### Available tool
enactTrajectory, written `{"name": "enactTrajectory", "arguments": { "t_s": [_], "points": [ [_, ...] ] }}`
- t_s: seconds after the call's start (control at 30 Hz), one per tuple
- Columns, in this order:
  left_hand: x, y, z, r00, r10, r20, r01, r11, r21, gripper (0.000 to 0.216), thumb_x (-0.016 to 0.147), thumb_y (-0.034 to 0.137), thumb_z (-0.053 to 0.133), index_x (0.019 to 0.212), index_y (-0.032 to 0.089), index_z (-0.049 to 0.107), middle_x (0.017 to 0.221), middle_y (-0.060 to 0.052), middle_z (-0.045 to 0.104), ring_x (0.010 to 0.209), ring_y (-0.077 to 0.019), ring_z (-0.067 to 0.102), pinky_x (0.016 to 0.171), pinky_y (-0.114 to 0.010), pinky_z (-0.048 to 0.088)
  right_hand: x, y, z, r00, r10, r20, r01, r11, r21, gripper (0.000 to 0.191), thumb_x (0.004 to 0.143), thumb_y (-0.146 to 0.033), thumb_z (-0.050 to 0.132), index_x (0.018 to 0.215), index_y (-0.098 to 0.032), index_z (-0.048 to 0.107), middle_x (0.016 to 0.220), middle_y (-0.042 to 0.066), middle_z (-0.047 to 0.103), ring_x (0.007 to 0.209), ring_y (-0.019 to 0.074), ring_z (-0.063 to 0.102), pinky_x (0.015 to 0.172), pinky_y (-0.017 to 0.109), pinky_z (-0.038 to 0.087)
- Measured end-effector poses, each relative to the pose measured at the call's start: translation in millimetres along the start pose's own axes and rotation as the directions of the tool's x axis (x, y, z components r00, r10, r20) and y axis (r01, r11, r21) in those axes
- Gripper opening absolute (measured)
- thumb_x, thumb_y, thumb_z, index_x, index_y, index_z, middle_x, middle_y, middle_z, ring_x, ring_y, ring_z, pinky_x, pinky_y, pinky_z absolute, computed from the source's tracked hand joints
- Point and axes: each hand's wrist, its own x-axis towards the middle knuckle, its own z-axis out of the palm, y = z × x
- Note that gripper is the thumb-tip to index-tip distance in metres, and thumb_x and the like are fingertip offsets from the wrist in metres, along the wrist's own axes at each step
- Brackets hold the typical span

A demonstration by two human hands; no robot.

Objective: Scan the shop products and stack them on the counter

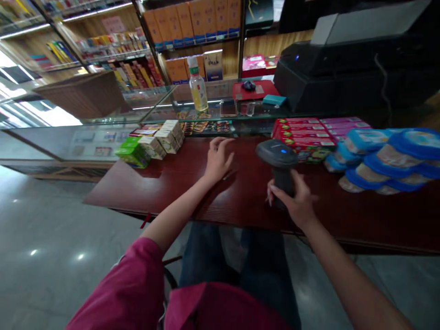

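My right hand [295, 201] is wrapped round the handle of a dark barcode scanner [277, 153], held upright over the counter with a small blue light on its head. My left hand [218, 160] hovers over or rests on the dark red wooden counter [240, 201], its fingers bent but apart, with nothing in them. Left of that hand stand small white boxes [168, 137] beside green boxes [134, 152]. To the scanner's right are stacked red boxes [302, 137] and blue-lidded tubs [388, 160].
Behind the counter's far edge is a glass display case [165, 103] carrying a bottle of yellow drink [197, 89], a mouse on a red mat [237, 91] and a light blue box [274, 100]. A black machine [309, 82] stands back right. A brown carton [85, 94] is at left.
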Motion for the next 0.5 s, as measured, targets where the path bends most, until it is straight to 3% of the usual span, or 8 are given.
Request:
{"name": "enactTrajectory", "arguments": {
  "t_s": [0.07, 0.13, 0.27, 0.4, 0.5],
  "points": [
    [-18, -39, -43, 0.976, -0.135, -0.173, 0.16, 0.976, 0.146, 0.048, 0.098, 0.032, 0.069, 0.145, 0.025, 0.062, 0.151, -0.019, 0.055, 0.151, -0.0385, 0.047, 0.132, -0.062, 0.032, 16, 6, 28, 0.982, 0.105, 0.159, -0.118, 0.99, 0.078, 0.03, 0.09, -0.042, 0.084, 0.102, -0.025, 0.062, 0.075, -0.001, 0.069, 0.054, 0.0169, 0.061, 0.051, 0.034, 0.055],
    [-29, -71, -81, 0.928, -0.147, -0.342, 0.226, 0.953, 0.203, 0.051, 0.095, 0.031, 0.073, 0.145, 0.027, 0.064, 0.153, -0.018, 0.057, 0.156, -0.0396, 0.042, 0.135, -0.063, 0.023, 30, 12, 55, 0.94, 0.193, 0.283, -0.232, 0.966, 0.113, 0.033, 0.089, -0.044, 0.085, 0.102, -0.023, 0.062, 0.072, -0.001, 0.068, 0.054, 0.016, 0.061, 0.051, 0.032, 0.053],
    [-34, -107, -141, 0.846, -0.167, -0.506, 0.332, 0.908, 0.255, 0.065, 0.09, 0.036, 0.081, 0.152, 0.028, 0.062, 0.165, -0.016, 0.054, 0.168, -0.0382, 0.03, 0.139, -0.057, 0.012, 49, 23, 94, 0.882, 0.266, 0.389, -0.35, 0.922, 0.165, 0.037, 0.086, -0.046, 0.086, 0.1, -0.022, 0.061, 0.07, -0.002, 0.067, 0.052, 0.0144, 0.059, 0.048, 0.029, 0.052],
    [-30, -112, -174, 0.774, -0.359, -0.522, 0.533, 0.814, 0.23, 0.069, 0.098, 0.056, 0.075, 0.152, 0.015, 0.062, 0.176, -0.013, 0.043, 0.175, -0.0324, -0.011, 0.137, -0.056, -0.002, 55, 31, 101, 0.856, 0.305, 0.417, -0.399, 0.903, 0.159, 0.037, 0.086, -0.045, 0.085, 0.104, -0.022, 0.063, 0.071, -0.001, 0.068, 0.053, 0.015, 0.06, 0.049, 0.03, 0.054],
    [-28, -112, -180, 0.8, -0.461, -0.384, 0.522, 0.851, 0.066, 0.062, 0.106, 0.065, 0.061, 0.139, 0.014, 0.069, 0.17, -0.011, 0.053, 0.168, -0.023, -0.034, 0.132, -0.061, -0.002, 55, 32, 95, 0.849, 0.324, 0.418, -0.419, 0.894, 0.158, 0.03, 0.089, -0.045, 0.083, 0.099, -0.023, 0.065, 0.073, 0.0, 0.069, 0.053, 0.0156, 0.061, 0.049, 0.031, 0.055]
  ]
}}
